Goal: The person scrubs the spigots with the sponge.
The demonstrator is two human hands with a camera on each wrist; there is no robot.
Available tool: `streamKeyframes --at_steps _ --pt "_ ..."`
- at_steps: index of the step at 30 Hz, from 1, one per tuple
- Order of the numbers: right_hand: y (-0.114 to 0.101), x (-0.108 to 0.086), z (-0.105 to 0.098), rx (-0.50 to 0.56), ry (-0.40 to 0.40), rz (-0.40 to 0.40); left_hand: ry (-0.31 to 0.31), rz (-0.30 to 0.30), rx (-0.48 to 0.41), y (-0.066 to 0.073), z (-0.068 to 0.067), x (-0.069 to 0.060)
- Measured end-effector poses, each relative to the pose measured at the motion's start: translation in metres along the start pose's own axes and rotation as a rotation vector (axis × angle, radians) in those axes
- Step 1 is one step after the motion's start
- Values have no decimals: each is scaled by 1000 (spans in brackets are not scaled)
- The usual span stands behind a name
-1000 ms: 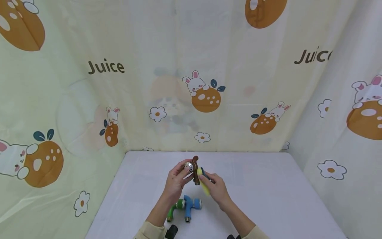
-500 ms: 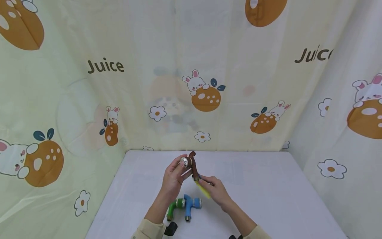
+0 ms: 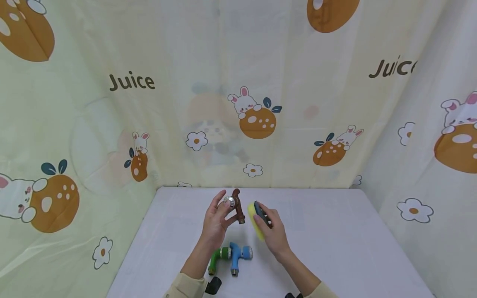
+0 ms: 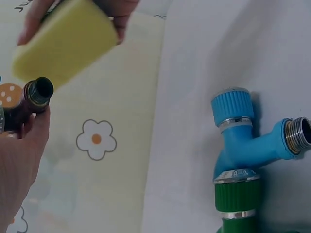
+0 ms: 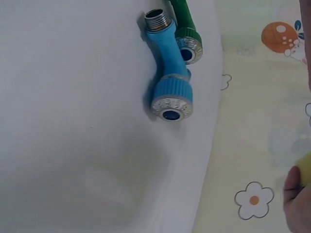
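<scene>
My left hand (image 3: pixel 215 223) holds a brown tap (image 3: pixel 238 209) by its silver-capped knob, up off the table. The tap's spout points downward with a slight tilt; its threaded inlet (image 4: pixel 40 91) shows in the left wrist view. In my right hand (image 3: pixel 276 236) is a yellow sponge (image 3: pixel 255 223) with a dark handle on its back, gripped between thumb and fingers. A small gap separates sponge and tap in the head view. Below the hands, a blue tap (image 3: pixel 234 257) and a green tap (image 3: pixel 214 261) lie touching or nearly so on the table.
A white-covered table (image 3: pixel 335 240) spreads under both hands. Behind it hangs a printed curtain (image 3: pixel 179 116) that also closes off the sides. Black wrist-worn devices (image 3: pixel 213 285) show near the sleeves.
The sponge was against the brown tap's body, slid down to its lower end, and is now off it, to the right and higher. The tap has shifted slightly left.
</scene>
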State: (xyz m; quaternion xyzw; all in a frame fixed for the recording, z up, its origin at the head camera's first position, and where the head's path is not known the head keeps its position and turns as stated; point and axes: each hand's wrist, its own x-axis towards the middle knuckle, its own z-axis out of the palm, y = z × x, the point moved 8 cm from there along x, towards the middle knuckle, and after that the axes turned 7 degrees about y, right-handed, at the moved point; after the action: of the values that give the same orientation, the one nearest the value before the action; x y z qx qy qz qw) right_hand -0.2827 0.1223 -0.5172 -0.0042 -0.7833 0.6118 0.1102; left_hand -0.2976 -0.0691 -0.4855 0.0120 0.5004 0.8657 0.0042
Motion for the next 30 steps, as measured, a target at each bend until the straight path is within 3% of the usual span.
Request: streamKeyframes --at_steps 7,11,16,22,30 --pt "-46 -16 2 37 23 -329 -4 -20 40 -6 2 0" --pt "-57 -22 4 40 30 -441 -61 -7 83 -5 8 -3" --pt "-57 -21 5 -1 41 -431 -120 12 115 -5 12 -6" --pt "-59 -21 5 -44 66 -427 -118 26 139 -4 11 -7" --pt "-58 -21 4 -60 88 -412 -106 0 168 -8 11 -7"
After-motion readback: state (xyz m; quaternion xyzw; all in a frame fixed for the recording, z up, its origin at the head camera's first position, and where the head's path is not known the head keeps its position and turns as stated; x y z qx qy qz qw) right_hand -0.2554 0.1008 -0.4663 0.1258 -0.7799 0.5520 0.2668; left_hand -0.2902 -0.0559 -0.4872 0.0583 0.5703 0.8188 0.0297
